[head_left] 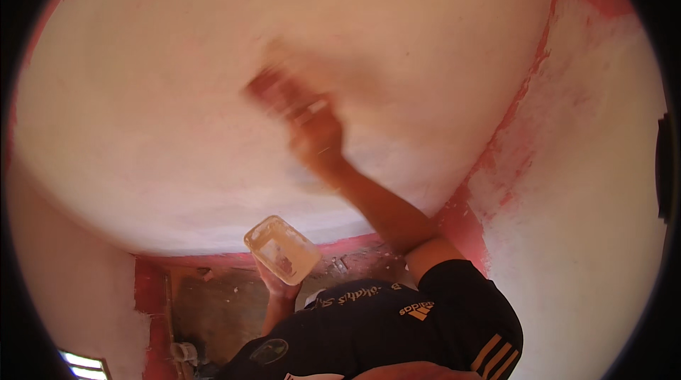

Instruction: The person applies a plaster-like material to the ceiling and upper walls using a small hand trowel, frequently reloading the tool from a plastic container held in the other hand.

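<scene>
Up on the wall, my right hand (317,135) is closed round a flat, dark reddish tool (275,89). Motion smears the tool, so its exact kind cannot be made out; a pale band shows near my fingers. The tool is against or very close to the whitish wall surface (177,110). Lower down, my left hand (278,282) grips a rectangular plastic tub (306,252) from beneath and behind, its open top facing up toward me. Whitish residue coats the tub inside, with a small reddish-grey patch at the bottom.
Red strips (528,96) show along the wall's edges and corner. A patchy white side wall (589,188) stands at the right, another wall (78,266) at the left. Below lies a brown floor (220,309) with scattered debris. A bright window-like panel (85,366) sits at lower left.
</scene>
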`<state>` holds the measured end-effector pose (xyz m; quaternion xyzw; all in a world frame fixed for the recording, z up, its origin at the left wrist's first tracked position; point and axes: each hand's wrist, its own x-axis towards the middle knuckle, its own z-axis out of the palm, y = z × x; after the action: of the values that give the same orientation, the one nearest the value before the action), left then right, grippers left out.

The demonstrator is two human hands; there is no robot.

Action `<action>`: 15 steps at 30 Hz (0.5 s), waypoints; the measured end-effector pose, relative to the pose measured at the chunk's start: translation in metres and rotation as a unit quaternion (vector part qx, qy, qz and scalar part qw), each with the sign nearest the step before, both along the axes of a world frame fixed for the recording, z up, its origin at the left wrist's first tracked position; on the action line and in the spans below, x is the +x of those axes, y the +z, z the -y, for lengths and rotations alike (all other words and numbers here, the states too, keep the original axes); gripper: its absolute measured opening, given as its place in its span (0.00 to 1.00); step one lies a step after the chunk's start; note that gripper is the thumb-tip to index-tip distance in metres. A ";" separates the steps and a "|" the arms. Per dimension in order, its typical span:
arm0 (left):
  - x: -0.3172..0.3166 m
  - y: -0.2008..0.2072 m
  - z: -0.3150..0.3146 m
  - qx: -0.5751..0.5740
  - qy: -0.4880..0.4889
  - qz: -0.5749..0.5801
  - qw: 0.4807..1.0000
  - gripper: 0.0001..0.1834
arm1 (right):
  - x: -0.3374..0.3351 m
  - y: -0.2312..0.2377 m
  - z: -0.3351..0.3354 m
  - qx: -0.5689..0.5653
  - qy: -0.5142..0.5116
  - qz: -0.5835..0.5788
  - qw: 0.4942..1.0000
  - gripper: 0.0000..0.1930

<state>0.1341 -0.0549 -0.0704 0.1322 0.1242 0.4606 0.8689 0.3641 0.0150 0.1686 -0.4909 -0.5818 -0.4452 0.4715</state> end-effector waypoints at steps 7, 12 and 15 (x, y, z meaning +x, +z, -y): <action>0.013 -0.015 0.006 -0.045 0.050 0.000 0.998 0.35 | 0.085 -0.040 0.057 0.053 0.440 -0.314 0.840 0.03; 0.013 -0.018 0.003 0.131 0.076 -0.104 0.983 0.34 | 0.192 0.033 0.096 0.194 -0.114 -0.332 0.916 0.19; 0.004 -0.014 0.009 0.002 0.033 -0.041 0.999 0.33 | 0.139 0.027 0.070 0.081 -0.163 -0.144 0.973 0.29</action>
<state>0.1385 -0.0634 -0.0839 0.1480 0.1631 0.4836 0.8471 0.5031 -0.0554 0.1959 -0.5984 -0.3813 -0.4865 0.5098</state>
